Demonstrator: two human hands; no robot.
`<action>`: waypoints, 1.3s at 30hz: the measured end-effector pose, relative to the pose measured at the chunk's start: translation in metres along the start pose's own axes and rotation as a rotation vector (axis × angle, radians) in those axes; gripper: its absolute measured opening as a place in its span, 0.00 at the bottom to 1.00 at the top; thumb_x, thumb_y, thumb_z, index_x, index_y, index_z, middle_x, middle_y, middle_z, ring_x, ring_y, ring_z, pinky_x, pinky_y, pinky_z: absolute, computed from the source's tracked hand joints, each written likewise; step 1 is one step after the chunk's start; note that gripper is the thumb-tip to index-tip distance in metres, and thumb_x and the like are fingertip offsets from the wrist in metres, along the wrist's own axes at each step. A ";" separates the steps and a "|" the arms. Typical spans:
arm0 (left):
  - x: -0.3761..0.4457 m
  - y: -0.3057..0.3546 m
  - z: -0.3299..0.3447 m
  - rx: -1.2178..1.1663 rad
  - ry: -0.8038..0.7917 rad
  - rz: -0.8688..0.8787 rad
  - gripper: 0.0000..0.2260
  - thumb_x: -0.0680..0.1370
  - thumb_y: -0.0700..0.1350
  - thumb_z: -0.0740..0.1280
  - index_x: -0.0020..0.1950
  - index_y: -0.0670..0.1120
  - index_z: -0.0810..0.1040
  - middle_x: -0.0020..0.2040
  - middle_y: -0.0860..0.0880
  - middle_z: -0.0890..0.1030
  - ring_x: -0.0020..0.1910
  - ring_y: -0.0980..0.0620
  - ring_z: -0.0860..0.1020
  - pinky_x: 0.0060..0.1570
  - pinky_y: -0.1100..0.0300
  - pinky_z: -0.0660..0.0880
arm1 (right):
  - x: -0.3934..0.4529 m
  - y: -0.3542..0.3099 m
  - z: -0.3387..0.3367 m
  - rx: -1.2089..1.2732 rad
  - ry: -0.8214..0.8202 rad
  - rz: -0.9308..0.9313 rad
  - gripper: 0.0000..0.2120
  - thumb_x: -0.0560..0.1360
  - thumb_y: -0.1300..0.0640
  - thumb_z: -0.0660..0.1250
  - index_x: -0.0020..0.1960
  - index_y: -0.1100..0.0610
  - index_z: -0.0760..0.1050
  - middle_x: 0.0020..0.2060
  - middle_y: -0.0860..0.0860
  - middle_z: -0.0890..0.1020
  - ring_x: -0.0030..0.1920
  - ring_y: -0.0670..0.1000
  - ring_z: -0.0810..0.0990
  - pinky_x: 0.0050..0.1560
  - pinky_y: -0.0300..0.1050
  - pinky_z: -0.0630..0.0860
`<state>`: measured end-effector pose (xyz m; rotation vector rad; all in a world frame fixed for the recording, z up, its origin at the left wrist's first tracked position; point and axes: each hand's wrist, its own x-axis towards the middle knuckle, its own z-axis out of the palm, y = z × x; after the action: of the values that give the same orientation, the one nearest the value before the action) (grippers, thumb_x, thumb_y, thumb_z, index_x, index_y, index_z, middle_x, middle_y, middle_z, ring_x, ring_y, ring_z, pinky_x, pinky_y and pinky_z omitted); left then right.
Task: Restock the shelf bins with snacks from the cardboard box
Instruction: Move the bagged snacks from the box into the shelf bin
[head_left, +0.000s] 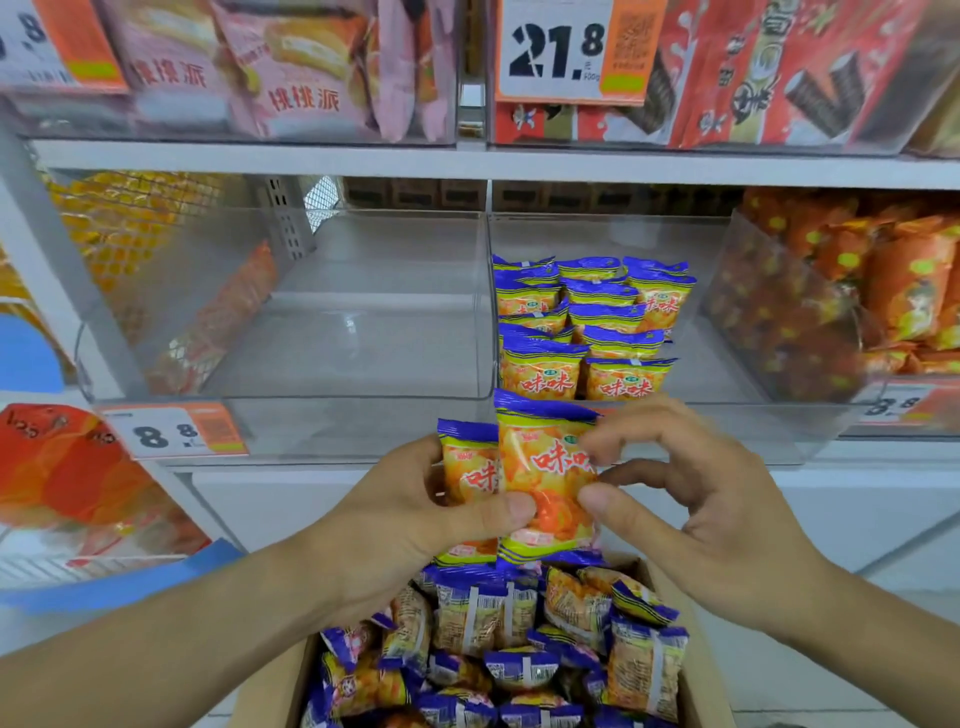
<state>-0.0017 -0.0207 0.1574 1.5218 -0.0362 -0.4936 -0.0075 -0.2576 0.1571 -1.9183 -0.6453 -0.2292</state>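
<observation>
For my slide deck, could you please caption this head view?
Both hands, left hand and right hand, hold yellow-and-blue snack packets between open cardboard box and partly stocked clear plastic shelf bin.

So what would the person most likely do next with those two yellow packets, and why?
Probably lift the front packet, which the right hand pinches and the left hand holds together with a second packet, up into the clear bin just above. Matching packets stand in rows there, with bare floor to their right.
</observation>
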 end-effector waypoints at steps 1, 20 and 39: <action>0.001 -0.001 -0.001 0.023 0.001 0.024 0.24 0.67 0.43 0.81 0.61 0.47 0.80 0.55 0.47 0.86 0.55 0.47 0.84 0.55 0.55 0.81 | 0.000 0.002 0.000 0.040 0.026 0.054 0.14 0.73 0.46 0.73 0.58 0.43 0.77 0.53 0.48 0.78 0.57 0.54 0.79 0.50 0.47 0.81; 0.005 -0.001 0.008 0.150 0.061 0.284 0.17 0.78 0.51 0.60 0.63 0.48 0.78 0.55 0.53 0.86 0.56 0.54 0.84 0.53 0.64 0.79 | 0.001 -0.001 -0.010 0.284 -0.157 0.343 0.26 0.71 0.57 0.75 0.68 0.46 0.75 0.61 0.50 0.83 0.58 0.55 0.84 0.50 0.54 0.83; 0.002 0.005 0.025 0.245 0.057 0.373 0.29 0.68 0.42 0.78 0.66 0.51 0.71 0.55 0.60 0.83 0.53 0.61 0.83 0.47 0.69 0.78 | 0.008 -0.003 -0.006 0.240 -0.126 0.263 0.24 0.75 0.44 0.73 0.70 0.37 0.74 0.56 0.51 0.82 0.52 0.54 0.83 0.49 0.58 0.83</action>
<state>-0.0070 -0.0449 0.1631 1.7187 -0.3410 -0.1500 -0.0012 -0.2592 0.1651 -1.7711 -0.4730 0.1318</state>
